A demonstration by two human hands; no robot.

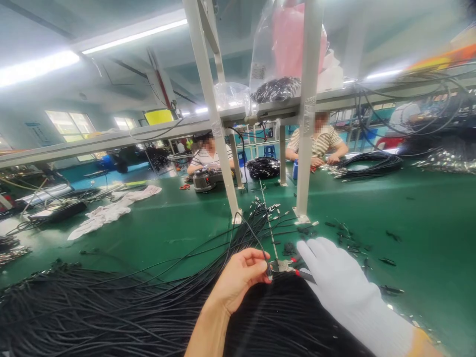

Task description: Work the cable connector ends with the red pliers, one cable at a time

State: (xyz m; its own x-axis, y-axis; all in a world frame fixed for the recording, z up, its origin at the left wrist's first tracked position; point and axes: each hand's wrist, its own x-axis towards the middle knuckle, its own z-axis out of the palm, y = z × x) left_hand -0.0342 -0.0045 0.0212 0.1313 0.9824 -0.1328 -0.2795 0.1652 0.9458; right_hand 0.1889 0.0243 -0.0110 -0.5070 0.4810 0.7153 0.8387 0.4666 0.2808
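Note:
My bare left hand [245, 271] pinches the end of a black cable [268, 270], whose plug tip shows just below the fingers. On my right hand [336, 277] is a white knitted glove. It is closed around the dark handles of a pair of cutting pliers [285, 266] with red trim. Their metal jaws are right beside the cable end; I cannot tell whether they touch it. Beneath both hands spreads a large heap of black cables [122, 312], and a bundle of cable ends [260, 213] with metal plugs lies beyond them.
Small black scraps [347, 233] are scattered on the green table [420, 208] to the right. White shelf posts [305, 124] rise from it. A white cloth [115, 210] lies at left. Two co-workers sit across, near coiled cables [372, 163] and a dark round device [206, 181].

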